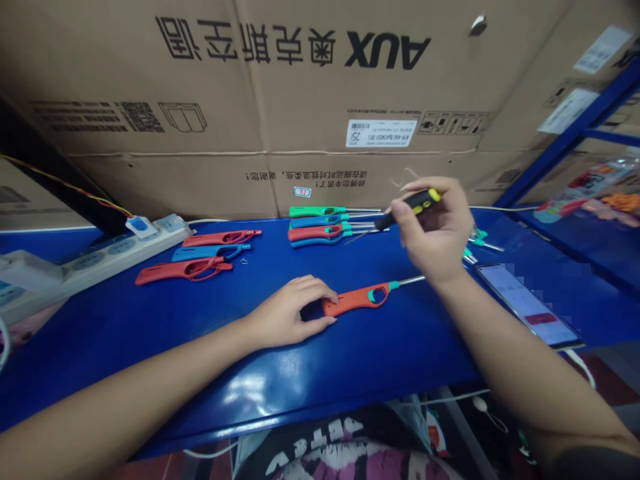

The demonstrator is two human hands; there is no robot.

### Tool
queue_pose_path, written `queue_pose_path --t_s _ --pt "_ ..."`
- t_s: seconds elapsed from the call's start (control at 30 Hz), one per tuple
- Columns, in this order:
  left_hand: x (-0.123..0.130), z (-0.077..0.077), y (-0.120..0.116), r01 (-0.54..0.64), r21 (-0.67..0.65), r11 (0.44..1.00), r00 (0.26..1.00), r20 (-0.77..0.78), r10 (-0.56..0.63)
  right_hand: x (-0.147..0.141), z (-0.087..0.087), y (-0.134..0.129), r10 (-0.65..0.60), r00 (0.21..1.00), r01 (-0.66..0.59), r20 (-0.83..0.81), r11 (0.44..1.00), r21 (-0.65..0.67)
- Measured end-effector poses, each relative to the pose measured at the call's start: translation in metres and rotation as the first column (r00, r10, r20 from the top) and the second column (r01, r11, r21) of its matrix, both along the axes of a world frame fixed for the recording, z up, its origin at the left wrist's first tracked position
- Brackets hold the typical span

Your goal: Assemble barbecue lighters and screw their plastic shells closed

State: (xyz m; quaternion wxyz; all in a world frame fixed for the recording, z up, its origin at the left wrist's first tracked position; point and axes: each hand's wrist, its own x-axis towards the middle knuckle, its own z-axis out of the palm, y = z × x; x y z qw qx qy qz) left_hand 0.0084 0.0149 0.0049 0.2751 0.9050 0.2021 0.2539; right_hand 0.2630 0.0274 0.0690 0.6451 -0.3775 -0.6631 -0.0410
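On the blue tabletop [280, 267] lies a red-orange stick lighter [355, 301] with a teal trigger and a metal tube pointing right. The thumb and fingers of my left hand [287, 312] grip its butt end. My right hand [443, 227] is raised above the tube side, closed round a black-and-yellow screwdriver [419, 207]. The screwdriver's shaft slants down to the left, apart from the lighter. Behind lies a group of lighters [315, 235] in green, blue and red, with metal tubes. To the left are red and blue lighter bodies [210, 252] with no long tubes, and tiny metal pieces [245, 261].
A white power strip [107, 257] with plugs runs along the left edge. At the right lie a phone [530, 307] and teal-and-metal lighter parts [483, 241]. A large cardboard box [300, 133] stands behind the table. A bottle [580, 190] lies at far right.
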Motion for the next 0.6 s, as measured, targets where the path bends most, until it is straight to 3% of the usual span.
queue_pose_path --t_s 0.1,0.27,0.43,0.6 --pt "0.0 0.0 0.0 -0.018 0.008 1.0 1.0 0.0 0.018 0.035 0.001 0.02 -0.241 0.968 0.237 0.067 0.97 0.057" --pt "0.0 0.001 -0.001 -0.021 0.022 1.0 1.0 0.004 0.021 0.084 0.002 0.04 -0.4 0.842 0.471 0.363 0.872 -0.131" --pt "0.0 0.0 0.0 -0.014 0.032 0.999 1.0 0.007 0.014 0.101 -0.005 0.052 -0.305 0.746 0.574 0.592 0.745 -0.34" --pt "-0.001 -0.001 0.0 -0.015 0.036 0.999 1.0 -0.005 0.015 0.11 -0.016 0.058 -0.11 0.628 0.691 0.771 0.535 -0.486"
